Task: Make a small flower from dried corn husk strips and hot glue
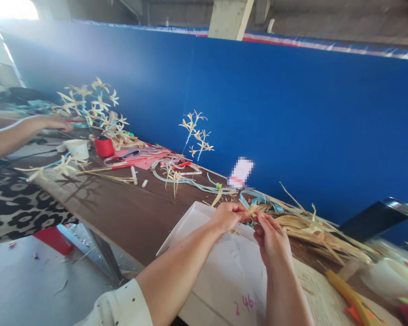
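My left hand (pixel 230 214) and my right hand (pixel 271 232) meet above the far edge of a white box lid (pixel 221 267). Between their pinched fingertips is a small pale husk flower (pixel 252 210), partly covered by the fingers. Both hands are closed on it. Just beyond them lie light blue tape (pixel 255 198) and a pile of dried husk strips (pixel 302 230). Two finished stems of husk flowers (pixel 201 141) lean at the blue partition.
At the left, a co-worker's hand (pixel 56 123) reaches over the brown table (pixel 132 213). A red thread spool (pixel 104 146), a white cup (pixel 77 148) and tubing (pixel 159 177) lie along it. On the right are a yellow cutter (pixel 355 299) and a dark bottle (pixel 370 219).
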`<state>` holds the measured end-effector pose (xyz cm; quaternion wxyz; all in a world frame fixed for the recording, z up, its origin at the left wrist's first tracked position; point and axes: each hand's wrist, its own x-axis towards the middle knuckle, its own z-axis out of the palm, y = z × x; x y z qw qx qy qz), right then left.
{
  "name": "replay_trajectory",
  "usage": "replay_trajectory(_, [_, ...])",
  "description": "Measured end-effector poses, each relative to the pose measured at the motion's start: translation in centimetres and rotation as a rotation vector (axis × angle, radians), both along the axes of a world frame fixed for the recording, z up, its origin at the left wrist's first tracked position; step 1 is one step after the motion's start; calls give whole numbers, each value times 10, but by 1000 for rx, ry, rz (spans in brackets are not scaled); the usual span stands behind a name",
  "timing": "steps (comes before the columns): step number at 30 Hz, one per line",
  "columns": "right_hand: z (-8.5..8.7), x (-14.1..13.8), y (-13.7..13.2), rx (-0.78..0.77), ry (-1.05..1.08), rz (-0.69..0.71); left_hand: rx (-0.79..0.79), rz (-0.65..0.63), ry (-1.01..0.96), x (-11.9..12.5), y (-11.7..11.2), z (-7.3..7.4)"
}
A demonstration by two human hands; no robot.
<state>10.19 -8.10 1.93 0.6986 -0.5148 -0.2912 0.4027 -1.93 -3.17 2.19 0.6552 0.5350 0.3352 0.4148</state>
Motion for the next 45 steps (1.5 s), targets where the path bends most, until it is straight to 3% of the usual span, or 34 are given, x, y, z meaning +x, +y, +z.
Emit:
replay_trajectory(5, [0,-1,0,14,0,1,34,15,51,0,2,-3])
replay_trajectory(11, [1,-3,-1,24,-9,4,80,-63,126,-1,0,-3])
replay_trajectory(28, [-1,3,-1,21,113,107,-9,-158,-31,-3,-5,1])
replay_trajectory(38, [0,1,-1,13,75,98,25,-111,1,2,2,-10])
replay_trajectory(45, [-2,2,1,10,87,59,26,-44,23,2,0,-6])
